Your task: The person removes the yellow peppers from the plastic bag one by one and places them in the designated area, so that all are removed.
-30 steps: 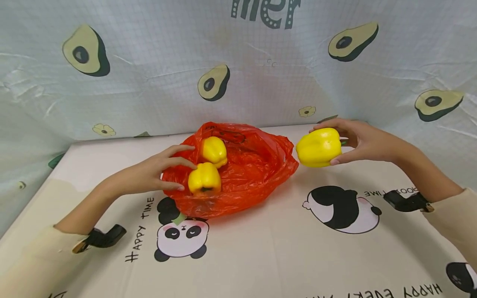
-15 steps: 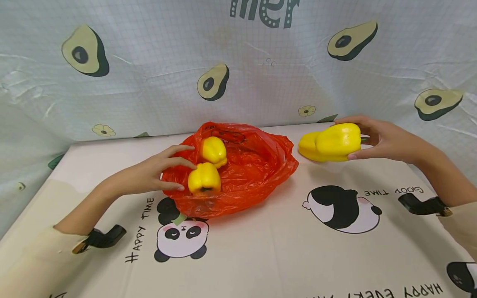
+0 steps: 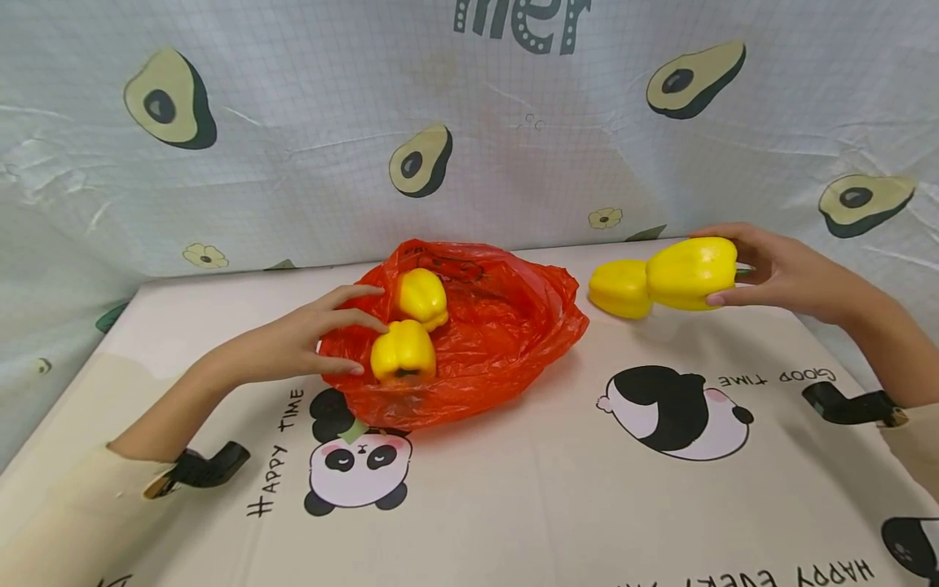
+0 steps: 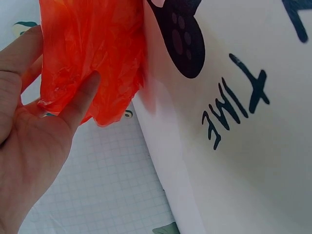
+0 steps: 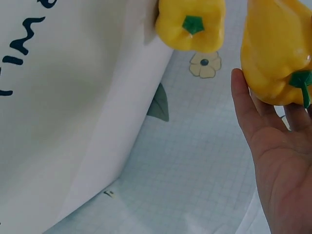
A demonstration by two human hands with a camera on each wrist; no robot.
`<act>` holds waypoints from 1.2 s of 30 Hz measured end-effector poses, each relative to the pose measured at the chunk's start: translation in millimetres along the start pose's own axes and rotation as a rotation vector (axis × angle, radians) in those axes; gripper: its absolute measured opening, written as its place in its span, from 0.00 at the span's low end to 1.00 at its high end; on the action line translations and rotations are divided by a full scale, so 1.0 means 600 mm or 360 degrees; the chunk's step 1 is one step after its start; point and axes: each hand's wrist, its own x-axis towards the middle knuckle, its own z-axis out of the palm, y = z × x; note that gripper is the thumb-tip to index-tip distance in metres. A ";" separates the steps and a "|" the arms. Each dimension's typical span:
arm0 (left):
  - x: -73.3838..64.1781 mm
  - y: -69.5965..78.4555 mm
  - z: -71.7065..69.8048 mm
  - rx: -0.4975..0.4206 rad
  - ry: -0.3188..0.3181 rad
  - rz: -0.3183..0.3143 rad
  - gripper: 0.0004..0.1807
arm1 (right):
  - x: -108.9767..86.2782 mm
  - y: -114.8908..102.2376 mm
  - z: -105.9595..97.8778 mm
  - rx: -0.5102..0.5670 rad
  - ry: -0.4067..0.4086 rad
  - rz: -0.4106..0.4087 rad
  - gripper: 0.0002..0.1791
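Note:
A red plastic bag lies with its mouth spread, and two yellow bell peppers sit at its left side. One of them, the nearer bell pepper, is close to my left hand. That hand's spread fingers rest on the bag's left edge; in the left wrist view the thumb lies across the red plastic. My right hand grips another yellow bell pepper by its green-stem end, its blunt end pointing left. A further yellow bell pepper stands on the table right of the bag.
Panda drawings and lettering cover the pale tablecloth. Behind the table's back edge hangs a white sheet printed with avocados. Black wrist mounts sit at both sleeves.
My right hand has moved right, away from the bag, with its bell pepper, exposing the bell pepper on the table that was hidden behind it. The left hand and bag keep their places.

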 end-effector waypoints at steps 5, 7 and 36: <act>0.000 0.001 -0.001 -0.0002 -0.0003 -0.0004 0.25 | -0.001 0.009 -0.005 0.0008 0.0008 0.0047 0.41; 0.000 0.001 -0.001 -0.0004 -0.0005 -0.0007 0.25 | -0.001 0.015 -0.008 -0.0001 0.0013 0.0078 0.41; -0.002 0.004 -0.004 0.0006 0.0010 -0.0024 0.26 | -0.016 0.075 -0.025 -0.0120 0.0071 0.0374 0.40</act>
